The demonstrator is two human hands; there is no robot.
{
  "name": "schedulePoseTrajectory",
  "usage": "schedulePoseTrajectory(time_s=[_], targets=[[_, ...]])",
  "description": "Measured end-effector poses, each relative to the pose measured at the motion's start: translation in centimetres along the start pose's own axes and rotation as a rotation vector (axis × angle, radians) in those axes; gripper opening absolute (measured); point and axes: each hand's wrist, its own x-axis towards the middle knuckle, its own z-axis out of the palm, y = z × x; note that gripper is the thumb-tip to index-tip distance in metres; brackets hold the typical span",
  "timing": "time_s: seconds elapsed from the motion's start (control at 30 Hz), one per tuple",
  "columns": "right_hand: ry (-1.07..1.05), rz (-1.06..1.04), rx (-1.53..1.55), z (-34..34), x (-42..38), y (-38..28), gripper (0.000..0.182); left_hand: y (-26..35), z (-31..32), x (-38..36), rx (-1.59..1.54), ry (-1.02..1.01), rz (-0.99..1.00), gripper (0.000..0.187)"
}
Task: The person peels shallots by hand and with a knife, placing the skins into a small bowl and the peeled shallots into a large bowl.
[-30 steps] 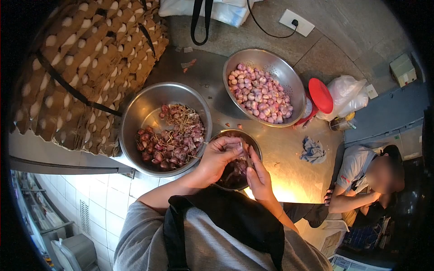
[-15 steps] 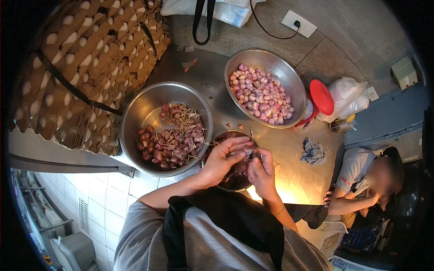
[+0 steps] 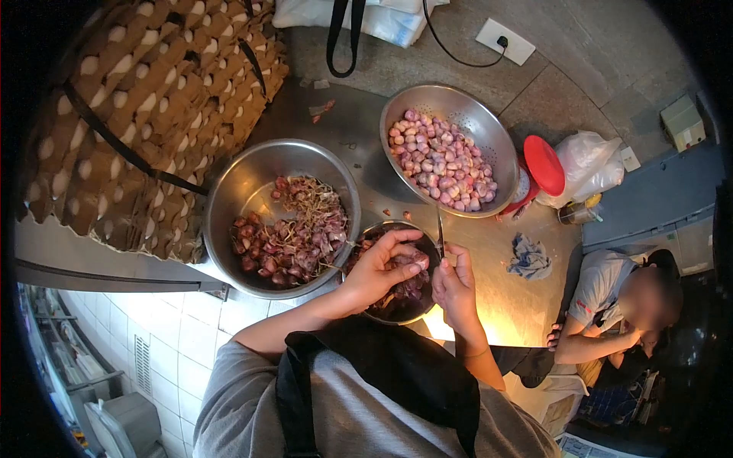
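My left hand is curled over the smaller metal bowl, its fingers closed on a pinkish shallot. My right hand grips a small knife whose blade points up and away from me; the fingers cover its handle. Blade and shallot are a little apart. Below both hands, the smaller bowl holds dark reddish skins. To the left, a large metal bowl contains unpeeled shallots with dry roots. Beyond my hands, a metal colander holds peeled shallots.
Stacked egg trays stand at the left, held by black straps. A red-lidded container, plastic bags and a crumpled cloth are on the right. Another person sits at the far right.
My right hand has drawn slightly right, away from the left hand, and the knife blade now shows more clearly. The left hand has turned a little and stays over the smaller bowl.
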Motion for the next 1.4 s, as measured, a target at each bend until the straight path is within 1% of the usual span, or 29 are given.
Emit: schedulePoseTrajectory(time_s=[0.03,0.07,0.1,0.17,0.2,0.3,0.33,0.43,0.6,0.7,0.8,0.9,0.97,1.07,1.17,1.27,1.4], targets=[[-0.002,0.004,-0.001,-0.1,0.0,-0.1,0.038,0.1,-0.1,0.0,0.012,0.014,-0.01,0.033],[-0.013,-0.036,-0.053,0.2,-0.2,-0.2,0.049,0.2,-0.3,0.0,0.023,0.028,-0.019,0.032],[-0.038,-0.03,-0.046,0.2,-0.5,-0.2,0.05,0.3,-0.4,0.0,0.035,0.041,-0.028,0.031],[-0.088,-0.015,-0.033,0.1,-1.1,0.1,0.051,0.0,-0.7,0.1,-0.049,0.052,-0.054,0.026],[-0.128,0.005,0.018,0.0,-1.3,0.1,0.048,0.0,-0.8,0.1,-0.091,0.058,-0.067,0.024],[-0.219,0.032,0.137,0.1,-2.3,0.4,0.049,0.4,-0.5,0.3,-0.243,0.132,-0.133,0.017],[-0.232,0.035,0.154,0.3,-2.4,0.6,0.049,0.2,-0.5,0.3,-0.254,0.135,-0.126,0.016],[-0.26,-0.003,0.058,0.7,-2.7,0.8,0.05,0.0,-0.6,0.4,-0.279,0.144,-0.108,0.014],[-0.267,-0.048,0.023,0.5,-2.6,1.5,0.049,0.6,-0.2,0.2,-0.312,0.152,-0.112,0.016],[-0.264,-0.057,-0.006,0.5,-2.6,1.3,0.049,0.4,-0.2,0.4,-0.24,0.16,-0.055,0.024],[-0.245,-0.073,-0.059,0.8,-2.5,0.8,0.05,0.3,-0.4,0.5,0.085,0.115,0.1,0.037],[-0.236,-0.084,-0.078,0.7,-2.5,0.6,0.048,0.3,-0.2,0.0,0.269,0.116,0.174,0.046],[-0.213,-0.073,-0.143,0.6,-2.5,0.6,0.047,0.0,0.1,-0.2,0.225,0.153,0.225,0.048],[-0.068,-0.533,-0.708,0.7,-1.5,1.7,0.043,-0.1,0.4,-0.1,0.184,0.178,0.268,0.047],[-0.026,-0.413,-0.828,1.6,-2.3,0.1,0.041,-0.3,0.4,-0.1,0.215,0.198,0.295,0.047],[-0.026,-0.405,-0.767,1.5,-2.3,0.0,0.041,-0.6,0.4,-0.1,0.209,0.212,0.289,0.046],[-0.047,-0.175,-0.454,0.0,-1.9,1.0,0.04,-0.5,0.3,0.0,0.137,0.191,0.257,0.044]])
